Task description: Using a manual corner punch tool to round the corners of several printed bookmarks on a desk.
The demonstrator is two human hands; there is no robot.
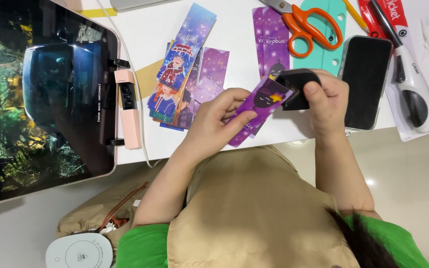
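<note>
A white bench strewn with craft things: the left hand (pixel 214 121) pinches a purple bookmark (pixel 259 106), its long axis slanting up-right into the black corner punch (pixel 296 89) clasped by the right hand (pixel 326 101)

A white desk (pixel 234 20) seen from above. At left, a large dark tablet screen (pixel 40 99) with a pink stylus (pixel 129 109) clipped to its edge. A fanned pile of illustrated bookmarks (pixel 184 74) lies mid-desk. Orange-handled scissors (pixel 306 25) rest on a teal plastic template (pixel 323 34), beside a black smartphone (pixel 366 82). White glue tools (pixel 415 94) lie at right.
</note>
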